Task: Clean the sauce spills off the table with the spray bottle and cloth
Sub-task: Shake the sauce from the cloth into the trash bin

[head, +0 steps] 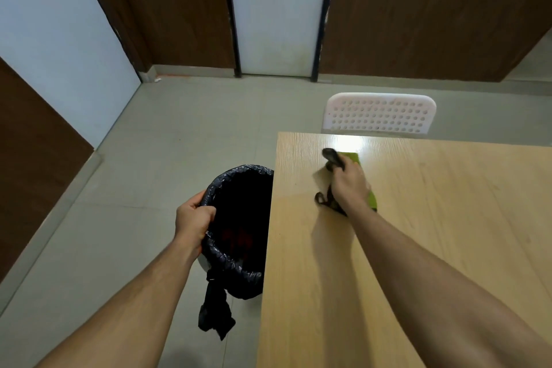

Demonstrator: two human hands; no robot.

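Head view: bin (239, 230) lined with a black bag is gripped at its rim by the left hand (192, 222), held against the bench (433, 248) left edge. Green cloth (372, 202) is clamped under the right hand (348, 185) on the bench top, with something dark bunched in the same grip; what it is cannot be told. White perforated chair (379, 113) is parked at the far edge. Door (277, 12) is seen behind.

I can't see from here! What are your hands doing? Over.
Left hand grips bin liner. Right hand holds green cloth on table. Nothing blocking.
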